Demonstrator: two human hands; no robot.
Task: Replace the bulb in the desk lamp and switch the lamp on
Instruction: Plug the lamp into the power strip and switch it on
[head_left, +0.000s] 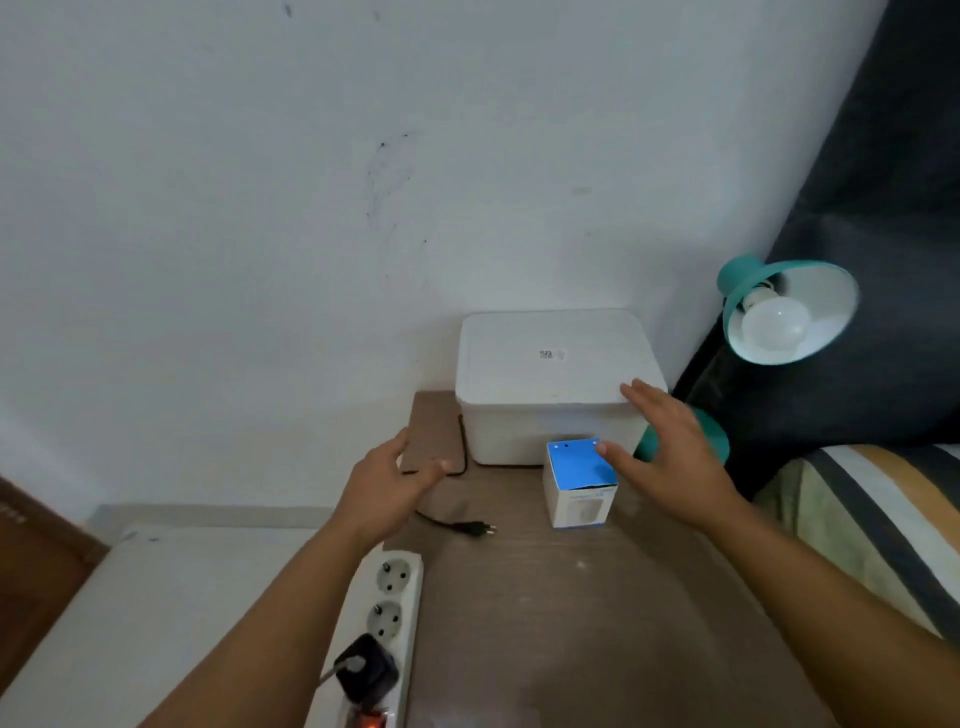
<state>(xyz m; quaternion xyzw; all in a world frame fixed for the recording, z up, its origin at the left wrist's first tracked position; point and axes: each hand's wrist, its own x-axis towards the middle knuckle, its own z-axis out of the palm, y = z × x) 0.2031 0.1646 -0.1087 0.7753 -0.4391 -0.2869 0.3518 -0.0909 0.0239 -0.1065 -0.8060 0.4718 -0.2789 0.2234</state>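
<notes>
A teal desk lamp (789, 306) stands at the right edge of the brown table (571, 623), its shade tilted toward me with a white bulb (776, 322) screwed inside, unlit. Its teal base (714, 439) shows partly behind my right hand. A small bulb box (579, 486) with a blue top stands in front of a white container. My right hand (670, 457) hovers open just right of the box, fingers spread, holding nothing. My left hand (387, 486) hovers open over the table's left part, empty. The lamp's black plug (475, 528) lies unplugged on the table.
A white lidded container (556, 384) sits at the back of the table against the wall. A white power strip (384, 618) lies along the table's left edge with a black adapter (366, 673) plugged in. A striped bed (883, 519) and dark cushion flank the right.
</notes>
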